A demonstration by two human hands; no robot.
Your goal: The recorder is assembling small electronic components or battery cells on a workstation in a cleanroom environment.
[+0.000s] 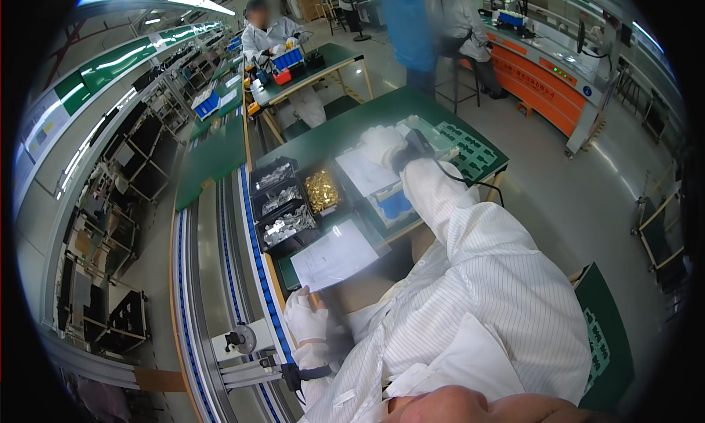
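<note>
My left hand (306,319), in a white glove with bare fingertips, rests at the near edge of the green table, fingers apart. Its fingertips are beside the lower corner of a white paper sheet (335,254). My right hand (383,145), also gloved, reaches over the far part of the table, above a second white sheet (361,175) and next to a pale green tray (424,133). Its fingers are smeared, and anything in them cannot be made out. Black bins with silvery metal parts (288,225) and a bin of brass-coloured parts (321,191) stand between the hands.
A green tray with cut-outs (467,150) lies at the table's far right. A pale container with blue inside (394,205) sits near my right forearm. Conveyor rails (233,239) run along the left. Other people work beyond the table; a stool (459,74) stands there.
</note>
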